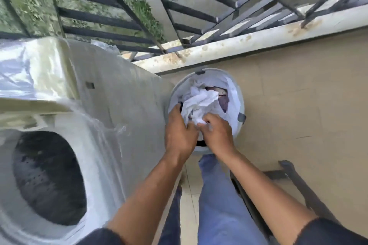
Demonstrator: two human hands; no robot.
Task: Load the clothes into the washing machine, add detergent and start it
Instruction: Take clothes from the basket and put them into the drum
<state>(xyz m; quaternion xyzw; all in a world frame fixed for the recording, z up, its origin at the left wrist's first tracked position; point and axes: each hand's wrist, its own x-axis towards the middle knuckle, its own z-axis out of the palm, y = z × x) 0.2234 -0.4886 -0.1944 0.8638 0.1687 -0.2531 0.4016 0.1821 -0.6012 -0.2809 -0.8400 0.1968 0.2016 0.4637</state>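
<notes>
On a railed balcony, two hands, left hand [179, 135] and right hand [218, 135], grip one white garment [199, 103].

Seen from above, both hands reach into a round laundry basket [242, 103] at frame centre. The left hand [179, 133] and right hand [217, 135] grip crumpled white cloth [199, 101]. An open top-loading washing machine [111, 93] fills the lower left.

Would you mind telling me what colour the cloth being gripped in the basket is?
White, seen in the head view: the cloth.
</notes>
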